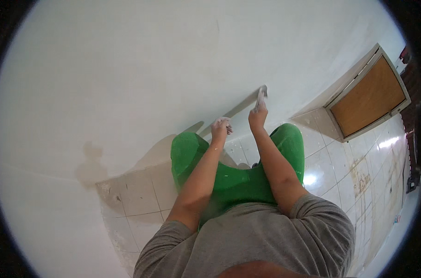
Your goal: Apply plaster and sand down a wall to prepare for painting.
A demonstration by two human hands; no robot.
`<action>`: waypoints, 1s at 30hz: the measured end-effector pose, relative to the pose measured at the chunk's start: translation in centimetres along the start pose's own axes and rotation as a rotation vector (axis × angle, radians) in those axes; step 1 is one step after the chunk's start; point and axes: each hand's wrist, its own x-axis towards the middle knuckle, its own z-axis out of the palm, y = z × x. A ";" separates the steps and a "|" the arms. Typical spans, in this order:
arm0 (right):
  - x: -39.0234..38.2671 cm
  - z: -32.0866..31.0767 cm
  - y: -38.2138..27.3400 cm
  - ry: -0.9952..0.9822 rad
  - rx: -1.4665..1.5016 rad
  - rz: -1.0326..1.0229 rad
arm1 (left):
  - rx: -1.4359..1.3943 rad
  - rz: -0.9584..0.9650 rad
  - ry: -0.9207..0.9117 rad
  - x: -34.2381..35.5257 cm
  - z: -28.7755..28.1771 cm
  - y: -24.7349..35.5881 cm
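A white wall [150, 60] fills most of the space in front of me. My right hand [258, 115] is closed around the handle of a putty knife [264, 90], its grey blade up at the wall surface. White powder or paste coats the fingers. To its left, my left hand [221, 125] hangs near the wall above my left knee, also smeared white. Its fingers curl inward, and whatever they may hold is too small to make out. Both arms reach forward between my bent knees in green trousers [238, 185].
White floor tiles [141, 190] meet the wall below, with dirt along the edge. An open brown door panel in a pale frame [370, 97] stands at the right. Brown stains [361, 178] mark the tiles there. Dark items line the far right rim.
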 end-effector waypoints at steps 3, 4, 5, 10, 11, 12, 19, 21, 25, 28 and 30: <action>-0.7 -0.4 1.5 -0.124 0.084 0.441 | -0.051 0.032 0.015 -0.2 0.9 -0.1; -0.4 -0.2 0.2 0.007 0.089 0.306 | -0.044 0.028 0.028 -0.3 0.4 -0.3; 0.5 -0.3 -1.4 0.141 0.089 0.168 | -0.043 0.020 0.037 -0.4 0.2 -0.2; 7.3 -1.7 -8.3 0.266 0.046 -0.219 | -0.032 0.028 0.049 -0.3 0.0 0.6; 7.3 -1.5 -7.9 0.264 0.044 -0.217 | 0.000 0.023 0.046 -0.2 -0.1 0.6; 7.0 -1.1 -7.3 0.157 0.024 -0.195 | 0.032 0.017 0.045 -0.2 -0.2 0.5; -0.3 -0.1 0.3 0.029 -0.075 0.136 | 0.022 -0.039 0.039 0.1 0.4 0.5; -1.1 -0.1 2.2 0.088 -0.050 0.232 | 0.018 0.007 0.022 -0.3 1.0 0.3; 4.4 0.3 -4.8 0.358 0.039 0.061 | -0.018 0.026 0.053 0.3 -0.6 -0.3; 8.1 -0.5 -7.2 0.348 0.030 -0.101 | 0.027 0.027 0.029 0.0 0.2 0.0; 7.9 -0.7 -6.5 0.227 0.022 -0.126 | 0.074 -0.011 0.032 -0.4 0.3 0.6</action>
